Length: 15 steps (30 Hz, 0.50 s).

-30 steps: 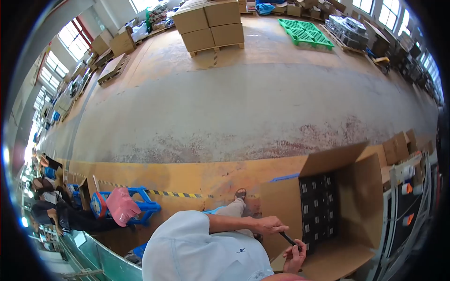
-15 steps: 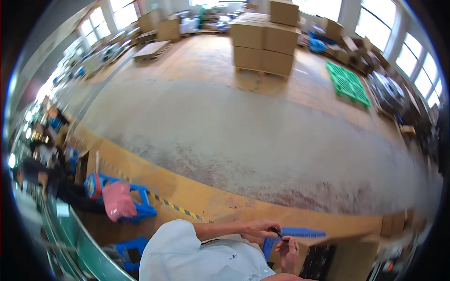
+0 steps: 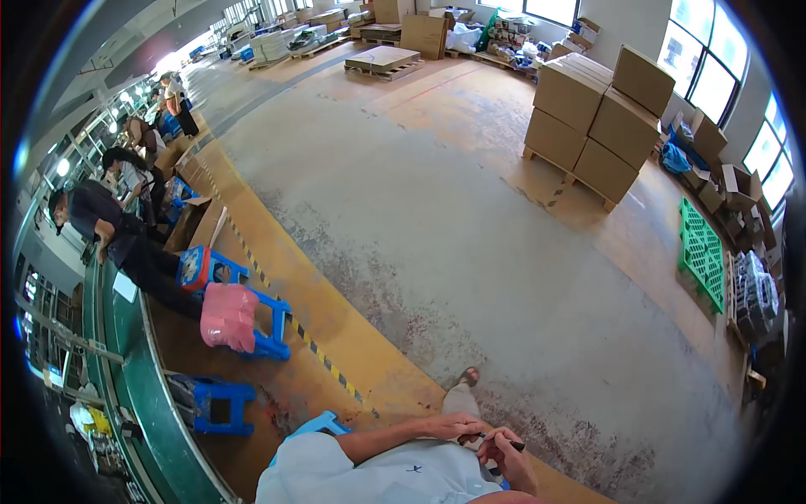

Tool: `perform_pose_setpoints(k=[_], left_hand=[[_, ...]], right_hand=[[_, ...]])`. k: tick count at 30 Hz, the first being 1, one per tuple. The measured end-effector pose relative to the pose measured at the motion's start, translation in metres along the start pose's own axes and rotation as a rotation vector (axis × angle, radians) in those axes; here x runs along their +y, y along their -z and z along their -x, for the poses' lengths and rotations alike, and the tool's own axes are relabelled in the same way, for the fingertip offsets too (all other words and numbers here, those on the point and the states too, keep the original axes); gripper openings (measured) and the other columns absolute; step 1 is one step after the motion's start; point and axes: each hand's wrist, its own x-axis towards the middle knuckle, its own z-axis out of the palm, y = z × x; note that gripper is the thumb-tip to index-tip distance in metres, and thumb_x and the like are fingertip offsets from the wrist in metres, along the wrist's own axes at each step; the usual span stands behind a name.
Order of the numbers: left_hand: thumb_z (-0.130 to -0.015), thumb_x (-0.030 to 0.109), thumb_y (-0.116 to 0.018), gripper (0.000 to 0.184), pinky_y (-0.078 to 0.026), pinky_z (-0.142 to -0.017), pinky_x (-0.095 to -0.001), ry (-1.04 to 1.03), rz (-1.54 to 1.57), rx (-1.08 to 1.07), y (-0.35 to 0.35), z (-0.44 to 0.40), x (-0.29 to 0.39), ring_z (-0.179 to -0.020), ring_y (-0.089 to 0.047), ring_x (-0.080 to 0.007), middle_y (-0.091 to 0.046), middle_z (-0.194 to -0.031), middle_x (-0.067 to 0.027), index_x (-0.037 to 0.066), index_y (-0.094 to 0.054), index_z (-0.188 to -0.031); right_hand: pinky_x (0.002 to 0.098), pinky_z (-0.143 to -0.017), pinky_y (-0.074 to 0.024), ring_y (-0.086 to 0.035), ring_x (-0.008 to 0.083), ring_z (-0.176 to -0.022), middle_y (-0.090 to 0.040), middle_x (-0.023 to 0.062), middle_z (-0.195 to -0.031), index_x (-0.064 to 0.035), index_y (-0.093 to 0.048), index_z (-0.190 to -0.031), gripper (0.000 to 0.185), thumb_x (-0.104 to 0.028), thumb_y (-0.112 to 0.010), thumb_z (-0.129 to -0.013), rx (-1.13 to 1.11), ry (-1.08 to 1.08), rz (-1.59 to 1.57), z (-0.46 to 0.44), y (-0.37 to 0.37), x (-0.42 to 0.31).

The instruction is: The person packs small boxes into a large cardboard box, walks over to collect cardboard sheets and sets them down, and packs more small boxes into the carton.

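Note:
My left hand (image 3: 457, 427) reaches across the front of the white shirt (image 3: 378, 475), its fingers pinched together at the near end of a small dark pen-like stick (image 3: 516, 445). Close beside it, my right hand (image 3: 508, 460) has its fingers curled round the same stick, whose dark end pokes out to the right. The fingers hide most of the stick, so its exact kind does not show. Beyond the hands, a trouser leg (image 3: 462, 400) and a shoe (image 3: 470, 375) are stretched forward on the floor.
Blue stools (image 3: 225, 405) stand at left, one bearing a pink cushion (image 3: 229, 317), along a green conveyor (image 3: 138, 370). A person in dark clothes (image 3: 105, 223) leans over it. Stacked cartons (image 3: 588, 126) on a pallet and a green pallet (image 3: 701, 254) are farther off.
My view has swung left, so the carton stack sits farther right. The open carton beside my hands has left view, and a leg and shoe show. Both hands keep hold of the dark stick.

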Motion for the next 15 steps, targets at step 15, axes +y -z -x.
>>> perform_pose_setpoints(k=[15], left_hand=[[-0.111,0.035,-0.052,0.032,-0.048,-0.075,-0.0275,-0.015,-0.019,0.378,0.289,-0.182,0.184,-0.084,-0.055,-0.0094,-0.058,-0.09,0.0012,0.006,-0.064,-0.104]], right_hand=[[0.0331,-0.073,-0.057,-0.069,0.02,-0.079,-0.071,0.0118,-0.089,-0.0033,-0.062,-0.113,0.025,-0.027,-0.055,-0.111,-0.264,-0.064,0.211,-0.337,0.049,-0.325]])
